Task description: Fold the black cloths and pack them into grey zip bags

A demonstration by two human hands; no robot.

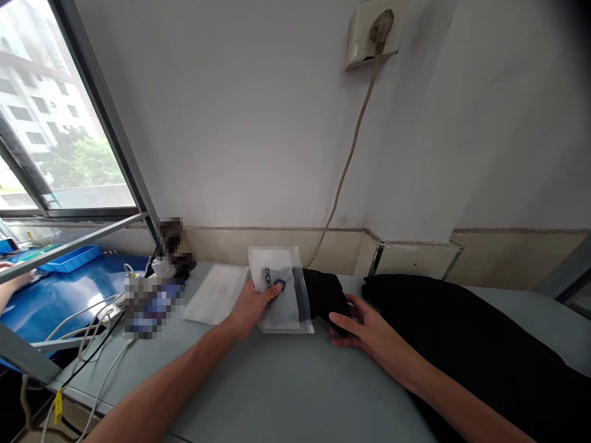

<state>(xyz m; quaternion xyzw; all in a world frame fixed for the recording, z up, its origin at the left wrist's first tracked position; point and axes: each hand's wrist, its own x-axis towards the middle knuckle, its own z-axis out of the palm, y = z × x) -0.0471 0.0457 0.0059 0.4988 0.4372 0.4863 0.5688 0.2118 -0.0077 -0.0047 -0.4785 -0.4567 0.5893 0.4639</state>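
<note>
My left hand [253, 307] grips the left side of a translucent plastic bag [286, 258], thumb on its printed front. Dark lettering and a small emblem show on the bag. A folded black cloth [323, 289] lies partly inside the bag's right end, its dark edge visible through the plastic. My right hand [357, 323] is closed around the outer end of that cloth, thumb on top. Just left of the bag, a flat stack of similar clear bags [217, 294] rests on the grey table [295, 387].
A large black cloth [462, 332] covers the table's right side. At left are a pixelated phone-like item [154, 311], white cables [95, 326] and a metal frame [111, 111]. Beyond it, another person's hand [13, 277] is near a blue tray [74, 258]. A cord [353, 141] hangs from a wall socket.
</note>
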